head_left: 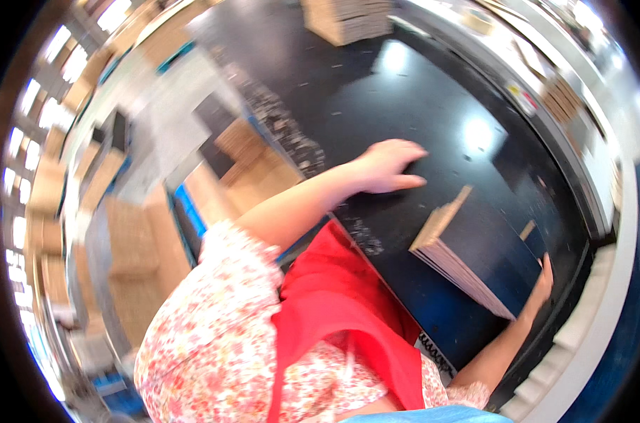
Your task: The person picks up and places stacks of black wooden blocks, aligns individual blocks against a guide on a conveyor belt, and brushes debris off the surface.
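My left hand (392, 166) is just above the shiny black tabletop (320, 84), thumb and fingers apart, with nothing in it. To its right lies a stack of dark-faced flat sheets (478, 243) with tan edges. The layers show along its near side, and its left end is uneven. At the stack's right end, my right hand (540, 287) grips the edge, some of its fingers hidden. A small tan strip (528, 230) shows beside the stack, near that hand.
A pile of brown cardboard (348, 20) stands at the table's far end. Along the right runs a raised rail (567, 141) with white blocks (574, 324) below. Brown cardboard (253, 158) lies to the left of the table. More cardboard stacks (133, 261) stand on the floor beyond.
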Available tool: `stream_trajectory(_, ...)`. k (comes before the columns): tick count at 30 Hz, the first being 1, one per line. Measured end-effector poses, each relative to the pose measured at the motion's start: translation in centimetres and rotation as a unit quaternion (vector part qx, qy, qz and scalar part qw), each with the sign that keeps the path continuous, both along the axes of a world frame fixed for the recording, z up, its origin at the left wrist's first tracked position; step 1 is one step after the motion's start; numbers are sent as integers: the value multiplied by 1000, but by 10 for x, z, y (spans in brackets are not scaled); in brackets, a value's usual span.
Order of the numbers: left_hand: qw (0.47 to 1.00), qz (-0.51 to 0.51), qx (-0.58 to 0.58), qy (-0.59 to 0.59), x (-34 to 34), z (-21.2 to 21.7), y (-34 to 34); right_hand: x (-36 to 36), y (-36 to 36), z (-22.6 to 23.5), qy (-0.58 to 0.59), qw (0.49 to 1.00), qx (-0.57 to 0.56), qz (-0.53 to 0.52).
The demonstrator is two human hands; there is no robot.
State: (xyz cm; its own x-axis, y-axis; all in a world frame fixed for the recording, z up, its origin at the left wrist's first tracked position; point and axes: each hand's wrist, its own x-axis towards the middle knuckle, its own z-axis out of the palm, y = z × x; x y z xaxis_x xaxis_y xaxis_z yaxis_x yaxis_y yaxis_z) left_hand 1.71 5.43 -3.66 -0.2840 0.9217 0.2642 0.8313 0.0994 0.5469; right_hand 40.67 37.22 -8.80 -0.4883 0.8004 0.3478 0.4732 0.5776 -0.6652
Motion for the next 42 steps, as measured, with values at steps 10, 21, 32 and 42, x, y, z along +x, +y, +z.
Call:
stream_trajectory(10,981,179,36,63,29,-27,130,-24,-42,26,-88,993,56,-47)
stream_trajectory(21,982,157,93,44,17,-45,135,-40,-41,35,-141,983,66,-96)
stream_trajectory(32,984,158,58,62,20,-42,132,-34,-28,28,-162,980,85,-77)
stream_trajectory(42,986,154,15,62,20,-33,130,-29,-22,26,-168,980,90,-65)
